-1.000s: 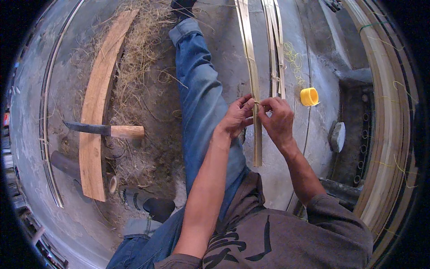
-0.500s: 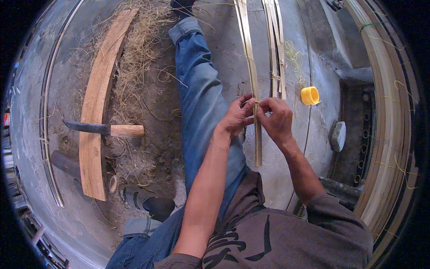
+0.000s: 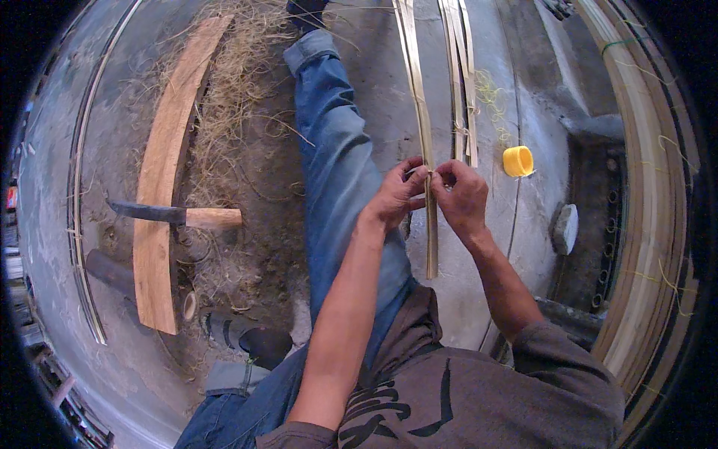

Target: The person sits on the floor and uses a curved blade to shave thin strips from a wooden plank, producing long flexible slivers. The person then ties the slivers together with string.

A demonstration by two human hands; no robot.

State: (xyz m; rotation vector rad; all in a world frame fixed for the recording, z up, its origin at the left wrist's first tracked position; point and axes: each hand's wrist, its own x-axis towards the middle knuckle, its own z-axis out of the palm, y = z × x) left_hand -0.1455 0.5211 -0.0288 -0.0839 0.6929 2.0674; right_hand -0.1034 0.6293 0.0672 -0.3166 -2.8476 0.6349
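Bamboo in hand, you pinch the long pale bamboo strip [image 3: 423,127] between your left hand [image 3: 399,196] and right hand [image 3: 462,196] above the concrete floor [image 3: 374,90], the work apparently mid-course, more bundled pale strips [image 3: 460,82] lying just beside.

Pale tan bamboo strips [image 3: 419,112]. Faded blue jeans [image 3: 336,157], a bright yellow cap [image 3: 517,161]. Grey concrete floor [image 3: 389,90], brown dry straw [image 3: 232,97].

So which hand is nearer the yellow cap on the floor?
Right. The right hand is just to the left of the yellow cap, pinching the bamboo strip; the left hand is beyond it, further from the cap.
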